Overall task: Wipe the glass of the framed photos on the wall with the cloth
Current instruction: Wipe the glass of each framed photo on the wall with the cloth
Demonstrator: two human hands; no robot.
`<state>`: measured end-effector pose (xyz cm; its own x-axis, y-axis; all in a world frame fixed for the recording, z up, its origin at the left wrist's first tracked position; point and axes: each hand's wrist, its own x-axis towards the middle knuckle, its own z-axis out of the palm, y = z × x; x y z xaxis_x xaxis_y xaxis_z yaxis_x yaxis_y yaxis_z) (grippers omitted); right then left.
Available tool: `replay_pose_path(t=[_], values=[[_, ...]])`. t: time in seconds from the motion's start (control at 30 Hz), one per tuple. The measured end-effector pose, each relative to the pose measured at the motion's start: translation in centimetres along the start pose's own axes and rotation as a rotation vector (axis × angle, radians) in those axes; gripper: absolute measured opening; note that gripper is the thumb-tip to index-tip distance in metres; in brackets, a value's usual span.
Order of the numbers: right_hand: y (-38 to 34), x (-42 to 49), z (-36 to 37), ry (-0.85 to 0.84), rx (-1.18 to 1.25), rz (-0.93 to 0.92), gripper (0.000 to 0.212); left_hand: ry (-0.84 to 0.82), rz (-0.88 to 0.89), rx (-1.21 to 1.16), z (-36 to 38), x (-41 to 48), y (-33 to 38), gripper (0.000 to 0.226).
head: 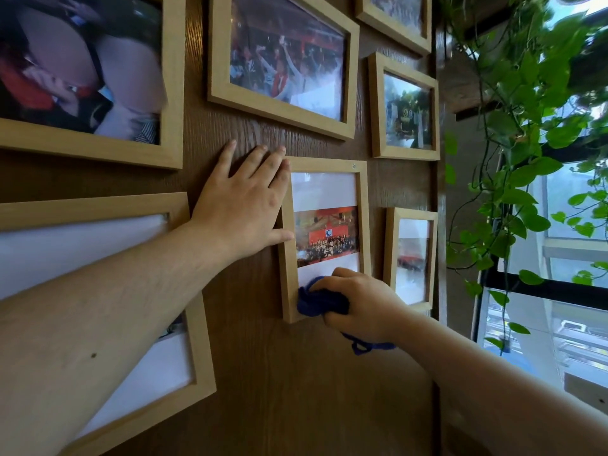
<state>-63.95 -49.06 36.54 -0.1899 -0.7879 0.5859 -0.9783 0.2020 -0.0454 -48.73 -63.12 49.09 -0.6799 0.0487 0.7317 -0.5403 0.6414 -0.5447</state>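
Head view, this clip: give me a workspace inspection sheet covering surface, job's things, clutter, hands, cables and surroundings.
Surface: dark wood-grain wall hung with light wooden photo frames.
Job's things: blue cloth pressed to the lower left corner of the small upright frame; six other frames around it.
Clutter: nothing seen.
Hands: left hand flat on the wall, fingers over the small upright frame's left edge; right hand bunched around the cloth.
Cables: nothing seen.
Surroundings: trailing green plant to the right, before a window.
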Motion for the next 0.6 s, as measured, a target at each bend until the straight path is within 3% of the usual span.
replay_pose_path(t=[0.3,0.6], values=[[4.4,-0.6,-2.0,-0.025,-0.205,0.148,0.036,-0.019,-0.007,0.004,-0.3,0.0,0.2,0.106],[3.9,1.0,-5.7,0.303,-0.197,0.104,0.047,-0.032,0.015,0.011,-1.4,-0.3,-0.1,0.098]])
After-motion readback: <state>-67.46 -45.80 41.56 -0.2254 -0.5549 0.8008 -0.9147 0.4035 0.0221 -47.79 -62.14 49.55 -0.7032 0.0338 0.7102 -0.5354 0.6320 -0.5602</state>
